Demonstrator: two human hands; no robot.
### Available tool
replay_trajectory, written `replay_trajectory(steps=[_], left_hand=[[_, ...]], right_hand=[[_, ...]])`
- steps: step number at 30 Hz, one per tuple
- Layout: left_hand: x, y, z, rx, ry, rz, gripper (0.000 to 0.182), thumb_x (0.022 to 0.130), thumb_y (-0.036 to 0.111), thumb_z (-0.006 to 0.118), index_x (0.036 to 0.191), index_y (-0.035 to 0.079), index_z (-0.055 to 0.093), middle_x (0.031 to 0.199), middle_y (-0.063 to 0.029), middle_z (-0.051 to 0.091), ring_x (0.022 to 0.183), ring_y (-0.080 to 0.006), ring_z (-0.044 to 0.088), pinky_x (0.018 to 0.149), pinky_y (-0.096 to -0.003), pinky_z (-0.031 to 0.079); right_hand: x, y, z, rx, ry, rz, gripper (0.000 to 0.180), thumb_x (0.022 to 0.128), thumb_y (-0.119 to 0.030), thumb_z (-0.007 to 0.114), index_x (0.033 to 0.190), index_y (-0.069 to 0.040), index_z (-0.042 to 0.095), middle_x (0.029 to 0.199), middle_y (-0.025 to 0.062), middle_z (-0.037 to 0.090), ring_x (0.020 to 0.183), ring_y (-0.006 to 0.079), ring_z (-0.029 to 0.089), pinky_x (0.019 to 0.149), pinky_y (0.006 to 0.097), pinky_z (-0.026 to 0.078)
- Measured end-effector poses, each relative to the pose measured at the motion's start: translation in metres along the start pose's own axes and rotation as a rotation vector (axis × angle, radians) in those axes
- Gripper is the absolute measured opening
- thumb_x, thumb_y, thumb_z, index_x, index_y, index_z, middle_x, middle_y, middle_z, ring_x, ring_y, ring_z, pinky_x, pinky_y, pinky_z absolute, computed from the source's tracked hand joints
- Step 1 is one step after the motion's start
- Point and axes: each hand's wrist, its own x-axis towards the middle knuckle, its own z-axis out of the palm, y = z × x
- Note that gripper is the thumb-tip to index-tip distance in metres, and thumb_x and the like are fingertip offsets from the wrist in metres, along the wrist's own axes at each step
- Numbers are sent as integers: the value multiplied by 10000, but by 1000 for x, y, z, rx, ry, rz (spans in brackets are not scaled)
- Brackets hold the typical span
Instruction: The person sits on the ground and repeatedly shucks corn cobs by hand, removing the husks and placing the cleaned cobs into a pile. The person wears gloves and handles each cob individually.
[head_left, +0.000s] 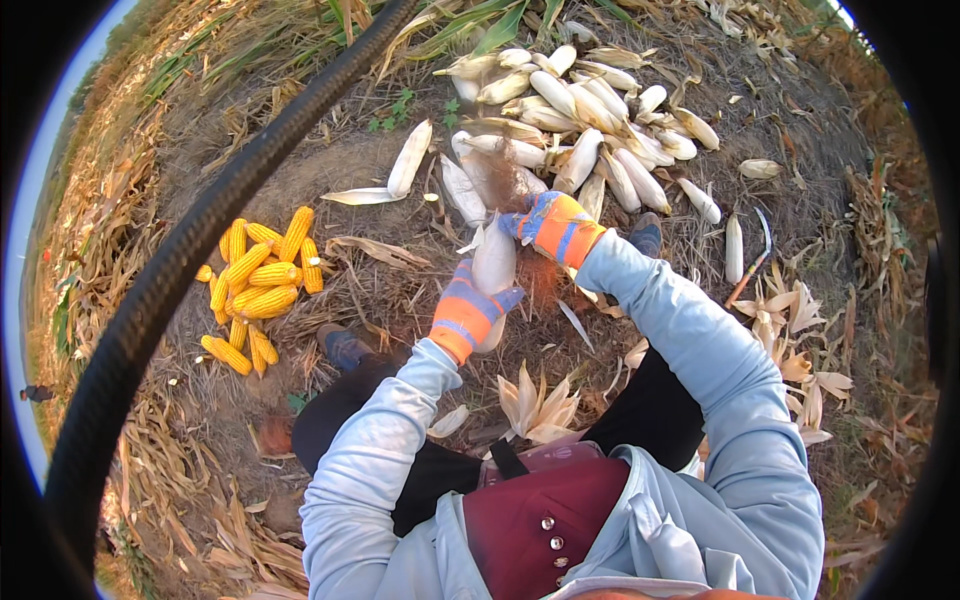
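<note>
My left hand (471, 304), in an orange and blue work glove, grips a corn ear (495, 262) still wrapped in its pale husk. The ear stands tilted upward between my knees. My right hand (553, 223), gloved alike, has its fingers curled at the upper end of this ear, against the husk; exactly what its fingertips pinch is hidden. Beyond my hands lies a heap of corn ears in pale husks (592, 105). On the ground to the left is a smaller pile of bare yellow corn cobs (259, 277).
A sickle (756, 259) with a curved blade lies on the right beside a single husk-covered ear (733, 249). Peeled husks (536, 405) lie between my legs, with more husks (802, 375) at right. A dark cord (225, 199) crosses the left view. A distant person (36, 393) appears far left.
</note>
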Motion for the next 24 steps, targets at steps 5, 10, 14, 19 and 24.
replay_trajectory(steps=[5, 10, 14, 19, 24], left_hand=[[-1, -4, 3, 45, 96, 70, 652, 614, 283, 791, 1100, -7, 468, 967, -195, 597, 864, -320, 594, 759, -360, 471], [6, -9, 6, 150, 334, 207, 638, 566, 238, 815, 1058, -13, 495, 947, -197, 558, 861, -369, 555, 756, -398, 459], [13, -9, -1, 202, 440, 344, 612, 573, 159, 795, 1074, -14, 489, 983, -196, 534, 899, -346, 534, 784, -388, 444], [20, -16, 2, 219, 599, 423, 511, 651, 64, 738, 1092, -6, 488, 1055, -182, 531, 979, -272, 524, 847, -347, 427], [36, -25, 10, -148, 382, 407, 436, 749, 92, 682, 1126, 14, 477, 1083, -142, 542, 1037, -218, 509, 895, -339, 410]], right_hand=[[8, 7, 5, -434, -5, -242, 150, 798, -202, 515, 816, -86, 608, 776, 111, 607, 756, 281, 589, 679, 359, 469], [17, 15, 27, -76, 215, -92, 109, 787, -154, 509, 780, -95, 601, 714, 99, 589, 682, 276, 567, 632, 369, 454], [35, 28, 41, -312, 154, -189, 109, 799, -150, 508, 803, -105, 607, 746, 115, 596, 709, 254, 577, 660, 349, 446], [61, 45, 66, -633, 600, -214, 246, 839, -299, 493, 833, -84, 614, 861, 146, 610, 785, 275, 588, 675, 332, 453], [44, 39, 74, 754, 230, 80, 201, 807, -168, 550, 976, -60, 567, 890, 121, 588, 778, 244, 562, 695, 330, 457]])
